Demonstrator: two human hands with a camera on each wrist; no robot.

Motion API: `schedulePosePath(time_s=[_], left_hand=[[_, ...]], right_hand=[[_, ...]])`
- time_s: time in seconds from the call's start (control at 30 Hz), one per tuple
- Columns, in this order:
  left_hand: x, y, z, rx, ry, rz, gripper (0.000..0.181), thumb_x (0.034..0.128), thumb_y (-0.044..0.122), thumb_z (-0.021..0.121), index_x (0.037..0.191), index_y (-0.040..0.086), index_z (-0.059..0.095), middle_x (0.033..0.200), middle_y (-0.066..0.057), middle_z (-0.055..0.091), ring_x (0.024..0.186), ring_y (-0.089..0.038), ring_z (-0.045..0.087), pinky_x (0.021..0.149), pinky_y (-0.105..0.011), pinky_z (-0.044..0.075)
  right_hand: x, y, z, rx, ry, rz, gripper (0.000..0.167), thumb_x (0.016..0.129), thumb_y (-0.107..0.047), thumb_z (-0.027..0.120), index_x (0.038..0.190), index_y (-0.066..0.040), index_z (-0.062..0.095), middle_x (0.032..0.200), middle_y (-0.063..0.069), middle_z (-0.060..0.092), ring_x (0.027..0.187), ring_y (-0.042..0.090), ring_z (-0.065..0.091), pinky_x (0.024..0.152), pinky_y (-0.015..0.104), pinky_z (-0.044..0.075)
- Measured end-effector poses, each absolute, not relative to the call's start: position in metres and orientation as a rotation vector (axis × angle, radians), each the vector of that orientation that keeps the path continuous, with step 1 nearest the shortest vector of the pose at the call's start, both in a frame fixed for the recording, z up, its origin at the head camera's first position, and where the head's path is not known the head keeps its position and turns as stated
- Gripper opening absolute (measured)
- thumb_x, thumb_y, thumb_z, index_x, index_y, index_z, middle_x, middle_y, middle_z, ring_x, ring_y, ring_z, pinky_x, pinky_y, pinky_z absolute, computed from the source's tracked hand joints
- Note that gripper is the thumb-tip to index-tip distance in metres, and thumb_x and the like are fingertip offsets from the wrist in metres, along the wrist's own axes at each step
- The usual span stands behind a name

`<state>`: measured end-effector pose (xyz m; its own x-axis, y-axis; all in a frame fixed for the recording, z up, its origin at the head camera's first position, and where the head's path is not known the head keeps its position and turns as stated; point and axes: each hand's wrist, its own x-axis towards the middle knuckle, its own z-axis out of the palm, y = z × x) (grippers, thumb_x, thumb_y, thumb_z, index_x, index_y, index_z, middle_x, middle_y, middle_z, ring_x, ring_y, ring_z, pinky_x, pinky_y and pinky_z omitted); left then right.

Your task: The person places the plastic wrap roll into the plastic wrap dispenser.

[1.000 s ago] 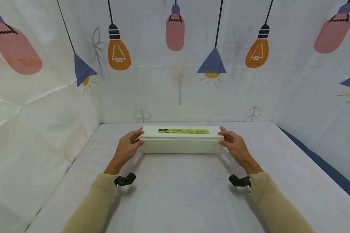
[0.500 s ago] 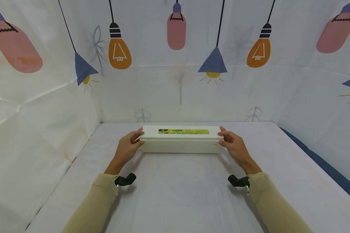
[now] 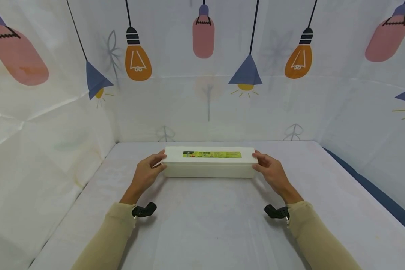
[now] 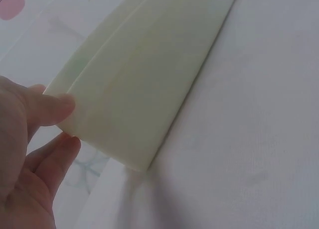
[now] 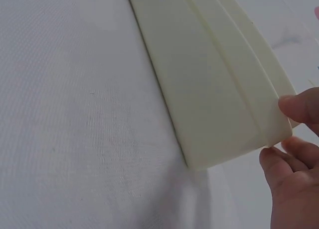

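A long white lidded box [image 3: 209, 171] lies crosswise on the white-covered table. On top of its lid [image 3: 175, 154] is a yellow-green printed label [image 3: 212, 154]. My left hand [image 3: 146, 173] holds the left end of the lid, its thumb [image 4: 62, 107] at the front corner and the other fingers by the end. At the right end, my right hand [image 3: 272, 171] grips likewise, with the thumb [image 5: 299, 105] on the lid's rim and fingertips [image 5: 274, 162] near the seam. The lid appears slightly tilted towards me. What the box contains is hidden.
Behind the table hangs a white sheet [image 3: 175, 108] printed with lamps and bulbs. A similar sheet [image 3: 47, 150] runs along the left side. Dark blue fabric [image 3: 374, 187] shows past the table's right edge. Each wrist carries a small black device [image 3: 144, 210].
The lid has tipped a little towards me: its top face looks deeper and the label sits slightly lower. Both hands keep their places at the ends.
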<state>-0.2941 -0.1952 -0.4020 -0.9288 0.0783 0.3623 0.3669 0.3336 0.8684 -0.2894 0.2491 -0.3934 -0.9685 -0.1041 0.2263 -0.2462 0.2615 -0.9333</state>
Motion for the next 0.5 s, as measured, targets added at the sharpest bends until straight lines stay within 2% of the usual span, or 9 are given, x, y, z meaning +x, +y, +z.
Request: schedulePosePath(time_s=[0.17,0.27,0.4,0.5], left_hand=[[-0.2938,-0.1958,-0.4032,-0.398,-2.347,-1.641,0.033,0.0939,0.001,0.069,0.127,0.000,0.064,0.148,0.000,0.050,0.134,-0.016,0.050,0.098,-0.021,0.047],[-0.2926,-0.1959,-0.4031,-0.373,-2.375,-1.610,0.033,0.0943,0.003,0.069,0.127,0.002,0.065,0.148,0.002,0.050,0.133,-0.017,0.050,0.101,-0.029,0.047],[-0.2911,-0.1969,-0.4034,-0.359,-2.401,-1.578,0.034,0.0951,0.007,0.070,0.129,0.004,0.065,0.149,0.003,0.050,0.134,-0.019,0.050,0.107,-0.041,0.044],[-0.2903,-0.1978,-0.4032,-0.375,-2.401,-1.576,0.035,0.0957,0.008,0.069,0.130,0.005,0.064,0.149,0.002,0.050,0.135,-0.020,0.049,0.109,-0.045,0.041]], right_hand=[[-0.2889,0.2489,-0.3933,0.310,-2.430,1.779,0.058,0.098,-0.006,0.065,0.150,0.003,0.042,0.158,0.015,0.035,0.144,0.032,0.035,0.110,0.032,0.038],[-0.2895,0.2497,-0.3945,0.278,-2.454,1.779,0.062,0.098,-0.010,0.066,0.152,0.000,0.038,0.157,0.016,0.037,0.144,0.032,0.036,0.111,0.040,0.038],[-0.2902,0.2513,-0.3960,0.268,-2.456,1.796,0.064,0.098,-0.013,0.067,0.153,-0.001,0.037,0.157,0.015,0.038,0.142,0.031,0.038,0.109,0.035,0.041],[-0.2907,0.2524,-0.3963,0.273,-2.453,1.786,0.064,0.098,-0.016,0.068,0.152,0.000,0.038,0.155,0.016,0.040,0.140,0.032,0.040,0.109,0.035,0.041]])
